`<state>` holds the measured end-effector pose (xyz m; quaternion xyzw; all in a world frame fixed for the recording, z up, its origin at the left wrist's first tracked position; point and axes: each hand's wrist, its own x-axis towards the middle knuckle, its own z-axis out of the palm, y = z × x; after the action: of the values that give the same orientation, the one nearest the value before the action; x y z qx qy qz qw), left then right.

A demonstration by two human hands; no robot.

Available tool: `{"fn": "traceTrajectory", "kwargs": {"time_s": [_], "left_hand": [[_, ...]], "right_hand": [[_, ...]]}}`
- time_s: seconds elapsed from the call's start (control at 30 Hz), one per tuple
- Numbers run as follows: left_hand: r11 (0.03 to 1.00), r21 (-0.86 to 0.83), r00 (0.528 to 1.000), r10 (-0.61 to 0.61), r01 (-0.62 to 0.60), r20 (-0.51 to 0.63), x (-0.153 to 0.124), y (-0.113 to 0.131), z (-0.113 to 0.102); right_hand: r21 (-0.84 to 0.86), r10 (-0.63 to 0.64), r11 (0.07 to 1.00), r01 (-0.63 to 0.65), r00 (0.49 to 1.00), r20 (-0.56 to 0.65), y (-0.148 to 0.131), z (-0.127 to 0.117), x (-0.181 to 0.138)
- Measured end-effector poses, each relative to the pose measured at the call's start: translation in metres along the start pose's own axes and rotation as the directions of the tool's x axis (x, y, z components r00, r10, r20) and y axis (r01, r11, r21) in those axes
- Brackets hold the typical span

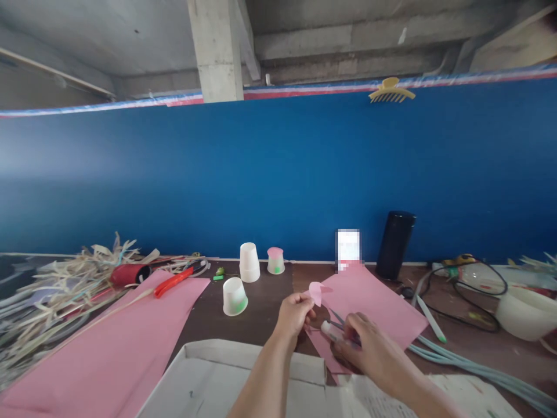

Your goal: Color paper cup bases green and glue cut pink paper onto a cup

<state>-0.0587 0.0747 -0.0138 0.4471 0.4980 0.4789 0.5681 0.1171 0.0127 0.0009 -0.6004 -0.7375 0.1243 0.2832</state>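
My left hand point(295, 313) pinches a small cut piece of pink paper point(316, 293) between thumb and fingertips, above the dark table. My right hand point(364, 343) is curled around a small white tube point(331, 331), its rounded end pointing left. Thin blades like those of scissors point(336, 317) show beside the tube; their handles are hidden by the fingers. Under and behind the right hand lies a pink paper sheet point(376, 296). Left of my hands, a green-marked white paper cup point(234, 296) stands upside down. Behind it are stacked white cups point(249, 262) and a pink-topped cup point(275, 261).
A white cardboard box point(226, 371) lies in front. Left are another pink sheet point(113, 348), a red-handled tool point(173, 283) and pale strips point(82, 278). At right stand a black bottle point(395, 245) and white bowl point(525, 313), with a marker point(430, 319) and cables point(478, 370).
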Motion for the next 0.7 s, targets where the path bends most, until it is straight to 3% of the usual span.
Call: {"fn": "traceTrajectory", "kwargs": {"time_s": [0.1,0.17,0.27,0.33,0.4,0.5,0.7], "left_hand": [[0.999,-0.013,0.997,0.048,-0.047,0.053,0.001,0.001,0.001],[0.996,-0.017,0.993,0.084,-0.083,0.084,-0.001,0.003,0.003],[0.991,0.023,0.984,0.129,-0.133,0.126,-0.005,0.008,0.007],[0.986,0.046,0.974,0.153,-0.163,0.169,-0.009,0.010,0.010],[0.980,0.051,0.961,0.179,-0.194,0.210,-0.012,0.011,0.012],[0.969,0.068,0.946,0.214,-0.236,0.242,-0.016,0.012,0.014],[0.962,0.086,0.936,0.228,-0.259,0.268,-0.020,0.016,0.016]], "right_hand": [[0.236,0.074,0.970,-0.059,0.996,-0.056,-0.004,-0.007,0.007],[0.457,0.190,0.876,-0.153,0.981,-0.035,-0.006,-0.011,0.012],[0.756,0.396,0.543,-0.366,0.905,0.154,-0.006,-0.014,0.017],[0.848,0.435,0.299,-0.437,0.853,0.286,-0.004,-0.014,0.019],[0.879,0.440,0.163,-0.449,0.830,0.343,-0.003,-0.013,0.021],[0.904,0.433,0.121,-0.410,0.841,0.324,-0.003,-0.011,0.023],[0.897,0.422,0.183,-0.403,0.856,0.299,-0.006,-0.007,0.020]]}}
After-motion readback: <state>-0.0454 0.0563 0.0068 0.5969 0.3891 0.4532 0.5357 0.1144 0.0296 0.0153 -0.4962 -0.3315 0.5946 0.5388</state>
